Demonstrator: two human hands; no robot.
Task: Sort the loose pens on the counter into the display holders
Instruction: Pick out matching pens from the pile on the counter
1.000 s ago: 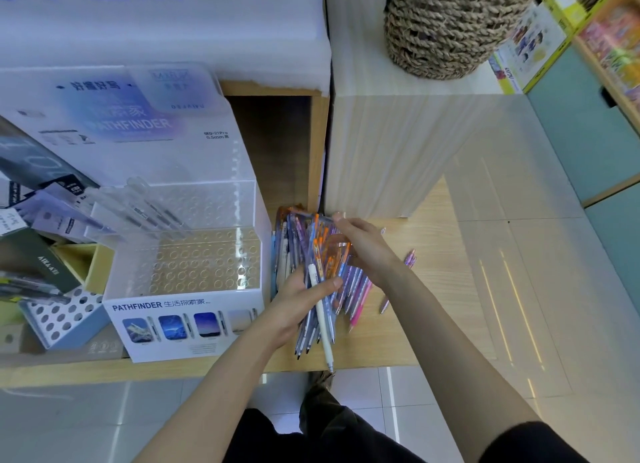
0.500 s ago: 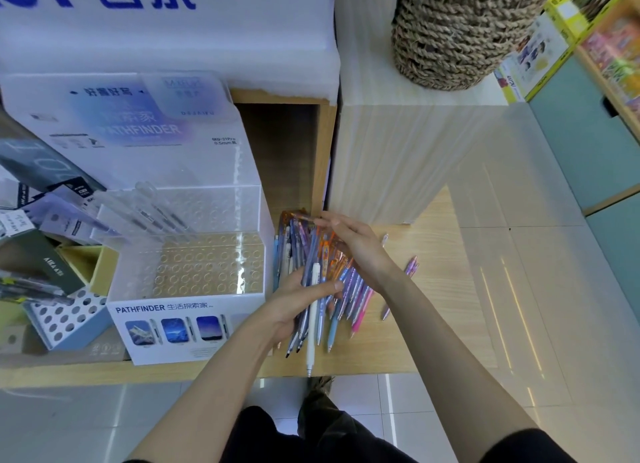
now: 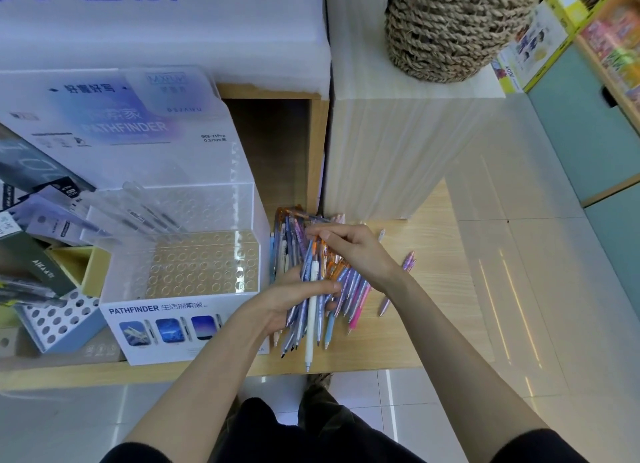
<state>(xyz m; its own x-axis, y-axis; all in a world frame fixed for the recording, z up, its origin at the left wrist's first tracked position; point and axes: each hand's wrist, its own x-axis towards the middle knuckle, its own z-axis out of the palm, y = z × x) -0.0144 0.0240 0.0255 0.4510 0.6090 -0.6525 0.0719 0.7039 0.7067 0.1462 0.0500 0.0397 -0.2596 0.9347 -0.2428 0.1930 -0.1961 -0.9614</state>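
Head view: the left hand (image 3: 294,301) grips a fanned bundle of pens (image 3: 358,294) lying on the tabletop (image 3: 429,289), with its thumb curled across them. The right hand (image 3: 353,251) has its fingers (image 3: 317,233) pinched on one pen's far end. Draw that pen out lengthwise so the bundle holds together, then seat it in the display holder (image 3: 166,308) just to the left. The holder's front reads "PATHFINDER"; the card behind reads "0.5mm".

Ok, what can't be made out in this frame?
Head view only.
Pen pile: count unclear; left hand, gripping it, and right hand cover much.
Whether right hand pinches a pen: its fingers hide the tops.
Clear pens in Pathfinder holder: blurred behind acrylic.
Dark boxes: cut off by left edge.
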